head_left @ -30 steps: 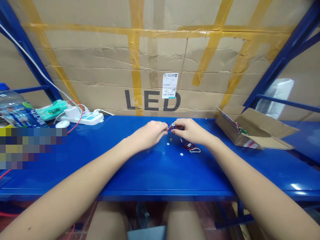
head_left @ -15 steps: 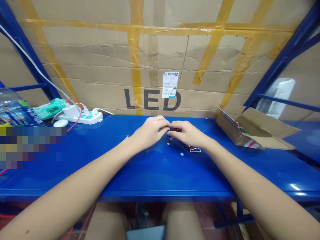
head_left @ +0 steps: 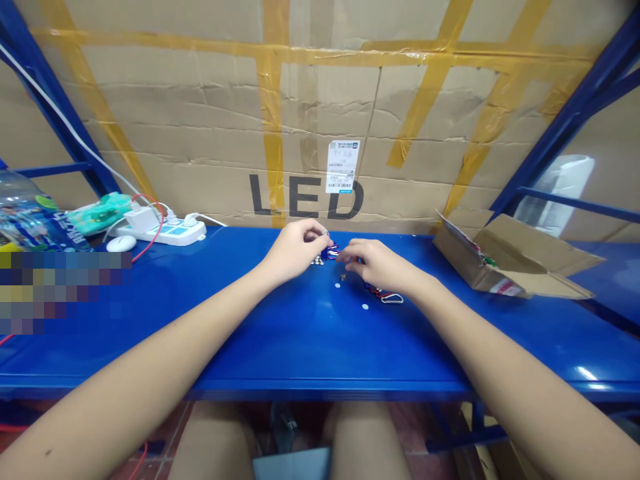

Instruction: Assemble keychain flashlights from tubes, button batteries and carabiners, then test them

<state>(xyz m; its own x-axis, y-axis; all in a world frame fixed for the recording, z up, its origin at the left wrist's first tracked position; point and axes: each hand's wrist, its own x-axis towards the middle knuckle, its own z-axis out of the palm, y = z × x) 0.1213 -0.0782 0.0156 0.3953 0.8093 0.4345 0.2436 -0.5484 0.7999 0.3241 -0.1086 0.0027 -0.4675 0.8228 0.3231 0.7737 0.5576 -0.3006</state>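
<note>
My left hand [head_left: 295,250] is curled in a pinch over the blue metal shelf [head_left: 280,333], holding a small blue and red keychain piece [head_left: 331,253] at its fingertips. My right hand [head_left: 377,265] lies just to the right of it, fingers bent, tips close to the same small piece. Under my right wrist lie red and silver carabiner clips [head_left: 387,296]. Small silver bits [head_left: 316,261] and two pale round discs [head_left: 365,307] lie on the shelf by the hands.
An open cardboard box [head_left: 505,263] with small parts stands at the right. At the back left are a white power strip [head_left: 167,231] with a red wire, a white mouse [head_left: 119,244], a green pack and a plastic bottle [head_left: 25,217]. A taped cardboard wall marked LED stands behind.
My left hand has lifted slightly and moved back with the small piece. My right hand has slid a little right and apart from it, where both had been pressed together.
</note>
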